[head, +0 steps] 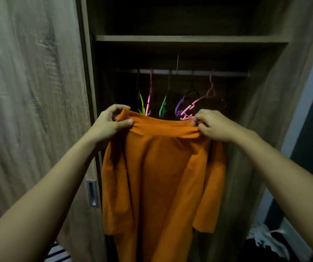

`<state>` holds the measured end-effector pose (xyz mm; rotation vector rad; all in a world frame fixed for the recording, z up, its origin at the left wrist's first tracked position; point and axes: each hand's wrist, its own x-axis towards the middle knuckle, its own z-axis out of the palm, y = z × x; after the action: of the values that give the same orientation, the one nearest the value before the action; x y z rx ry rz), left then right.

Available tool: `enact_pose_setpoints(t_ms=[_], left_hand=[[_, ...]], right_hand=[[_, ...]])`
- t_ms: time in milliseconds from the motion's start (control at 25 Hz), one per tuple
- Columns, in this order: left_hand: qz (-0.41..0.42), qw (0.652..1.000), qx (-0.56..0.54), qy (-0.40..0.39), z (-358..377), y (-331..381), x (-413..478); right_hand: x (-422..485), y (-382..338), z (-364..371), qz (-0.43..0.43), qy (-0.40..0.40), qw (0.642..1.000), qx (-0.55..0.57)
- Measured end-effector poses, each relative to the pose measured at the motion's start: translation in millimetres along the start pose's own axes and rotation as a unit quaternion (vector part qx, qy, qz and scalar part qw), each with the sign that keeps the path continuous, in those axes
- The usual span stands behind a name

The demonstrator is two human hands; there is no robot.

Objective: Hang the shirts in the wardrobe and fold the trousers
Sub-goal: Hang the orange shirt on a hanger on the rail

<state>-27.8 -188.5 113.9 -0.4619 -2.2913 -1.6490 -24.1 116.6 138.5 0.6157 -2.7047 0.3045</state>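
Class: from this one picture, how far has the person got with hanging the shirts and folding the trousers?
Done: nothing visible; the hangers on the rail look bare. In hand: the left hand and right hand grip the orange shirt by its top edge before the open wardrobe. Left: putting it on a hanger, plus the striped cloth lower left; no trousers show.

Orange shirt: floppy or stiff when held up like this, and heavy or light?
Probably floppy: the orange shirt sags between the left hand and the right hand and hangs in soft folds. Likely light, since fingertip pinches at its top edge carry it. Letting one hand go would probably drop that side.
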Motion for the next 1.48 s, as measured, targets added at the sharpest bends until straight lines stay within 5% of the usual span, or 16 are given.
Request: enact_pose_setpoints(t_ms=[200, 440, 800, 960, 1080, 1480], left_hand=[[-0.014, 0.996, -0.060, 0.062, 7.9, -7.0, 9.4], [-0.025, 0.991, 0.025, 0.131, 22.4, -14.9, 40.3], [-0.118, 0.974, 0.080, 0.178, 51.8, -39.5, 175.1], [-0.172, 0.974, -0.019, 0.144, 67.2, -54.2, 222.9], [-0.162, 0.976, -0.074, 0.127, 82.2, -56.6, 240.4], [-0.086, 0.974, 0.081, 0.194, 62.4, -43.0, 231.7]], right_hand=[[8.8, -3.8, -5.4, 0.015, 0.011, 0.997, 0.079], [32.0, -19.9, -17.8, 0.018, 0.015, 0.988, 0.152], [70.6, -24.7, -17.7, -0.048, 0.008, 0.995, 0.091], [75.5, -15.3, -14.4, -0.056, 0.002, 0.996, 0.069], [72.6, -5.7, -16.7, -0.057, 0.002, 0.995, 0.077], [48.9, -5.3, -16.5, -0.046, 0.035, 0.995, 0.085]])
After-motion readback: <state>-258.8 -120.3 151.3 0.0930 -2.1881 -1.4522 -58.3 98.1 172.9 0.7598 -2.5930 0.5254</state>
